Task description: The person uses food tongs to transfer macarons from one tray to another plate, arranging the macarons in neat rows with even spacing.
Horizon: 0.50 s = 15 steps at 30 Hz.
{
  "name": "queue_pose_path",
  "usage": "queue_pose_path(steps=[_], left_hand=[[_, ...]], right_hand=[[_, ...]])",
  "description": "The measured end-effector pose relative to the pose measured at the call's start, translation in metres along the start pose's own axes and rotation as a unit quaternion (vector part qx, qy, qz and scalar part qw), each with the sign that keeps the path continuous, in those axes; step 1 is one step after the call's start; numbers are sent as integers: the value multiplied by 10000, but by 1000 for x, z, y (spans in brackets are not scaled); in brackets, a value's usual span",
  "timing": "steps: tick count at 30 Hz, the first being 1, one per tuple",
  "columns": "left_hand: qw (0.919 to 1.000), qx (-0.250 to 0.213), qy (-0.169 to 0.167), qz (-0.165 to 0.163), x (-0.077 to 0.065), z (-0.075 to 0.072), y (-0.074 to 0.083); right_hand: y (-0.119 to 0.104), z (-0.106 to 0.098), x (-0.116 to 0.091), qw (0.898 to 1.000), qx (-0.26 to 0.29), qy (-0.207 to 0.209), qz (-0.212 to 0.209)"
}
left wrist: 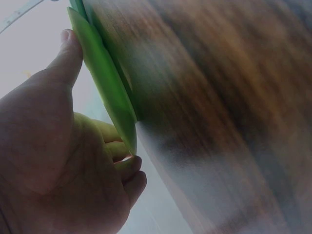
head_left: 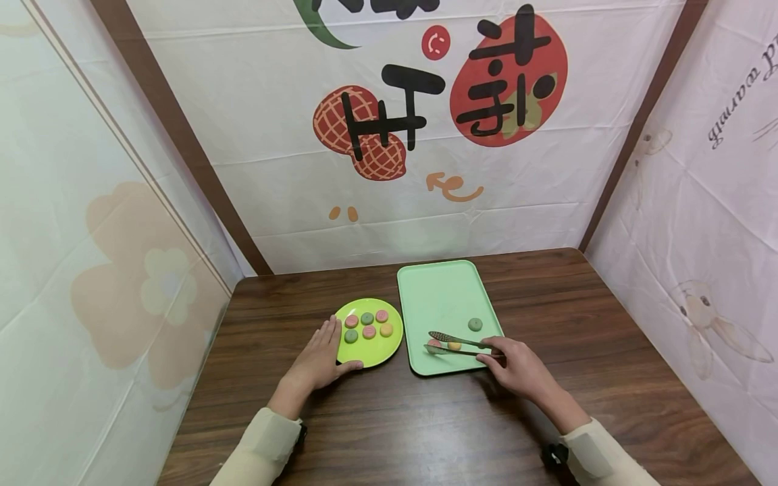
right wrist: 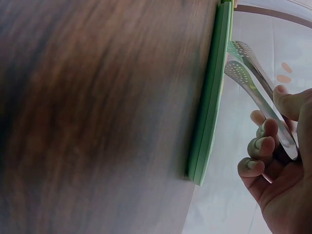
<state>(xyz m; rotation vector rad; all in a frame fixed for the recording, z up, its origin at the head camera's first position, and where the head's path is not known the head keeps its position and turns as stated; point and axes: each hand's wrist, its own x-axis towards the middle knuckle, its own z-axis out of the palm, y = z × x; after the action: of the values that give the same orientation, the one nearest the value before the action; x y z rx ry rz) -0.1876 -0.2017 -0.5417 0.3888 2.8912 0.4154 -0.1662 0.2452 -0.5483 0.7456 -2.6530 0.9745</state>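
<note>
My left hand (head_left: 319, 354) rests against the left rim of a yellow-green plate (head_left: 371, 354), fingers straight and thumb along the near edge. Several pink, green and yellow macarons sit on it in two rows. My right hand (head_left: 523, 368) holds metal serving tongs (right wrist: 263, 105) with perforated ends. Their arms stand apart low over the pale green tray (head_left: 437, 290). Around the tong ends are a pink macaron (head_left: 434, 343), partly covered, and a yellow macaron (head_left: 454, 345). A green macaron (head_left: 475, 325) lies farther back; something greenish near my fingers is mostly hidden.
Plate and tray stand side by side on a dark wooden table (head_left: 389, 418). Behind the table hangs a white printed cloth (head_left: 389, 236), with more cloth at both sides. The tray's raised rim (right wrist: 209, 112) shows edge-on in the right wrist view.
</note>
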Motion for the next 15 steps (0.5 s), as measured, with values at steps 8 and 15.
queue_pose_path(steps=[8,15], left_hand=[[10000,22,9,15,1,1,-1],[10000,-26,27,24,0,2,0]], right_hand=[[1,0,0,9999,-7,41,-102],[0,0,0,9999,42,85,-140]])
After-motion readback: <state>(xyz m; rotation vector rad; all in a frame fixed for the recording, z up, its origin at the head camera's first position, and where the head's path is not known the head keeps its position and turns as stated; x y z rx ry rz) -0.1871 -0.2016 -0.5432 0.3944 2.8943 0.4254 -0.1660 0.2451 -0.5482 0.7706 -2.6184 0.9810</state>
